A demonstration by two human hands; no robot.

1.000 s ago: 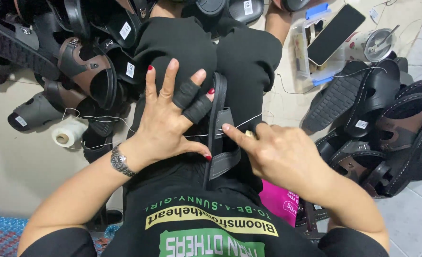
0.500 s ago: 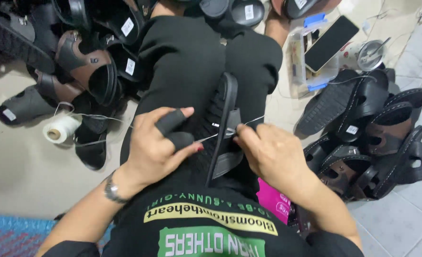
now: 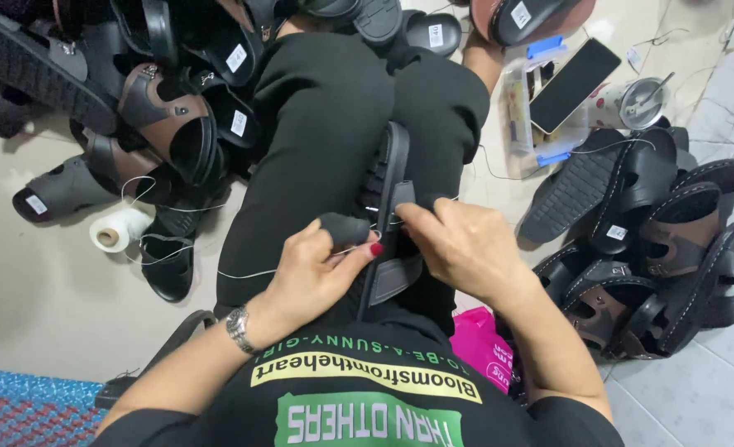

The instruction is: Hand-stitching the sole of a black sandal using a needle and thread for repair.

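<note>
Head camera looked down at a person sitting on the floor with legs in black trousers stretched forward. A black sandal stood on its edge on the lap, between the two thighs, with the sole turned to the left side. The left hand was closed, and its thumb and a finger with a black cover pinched a thin white thread just beside the sandal. The right hand was also closed, its fingertips pressed against the strap of the sandal, where the thread met it. Whether a needle was between those fingers could not be told. A silver wristwatch sat on the left wrist.

On the left, on the beige floor, a spool of white thread lay near a pile of black and brown sandals. On the right, another group of finished sandals lay partly on the grey tiles. Farther ahead on the right, a clear plastic box stood with a dark phone lying on top of it, and a metal cup stood just beside it. A pink bag lay near the right hip.
</note>
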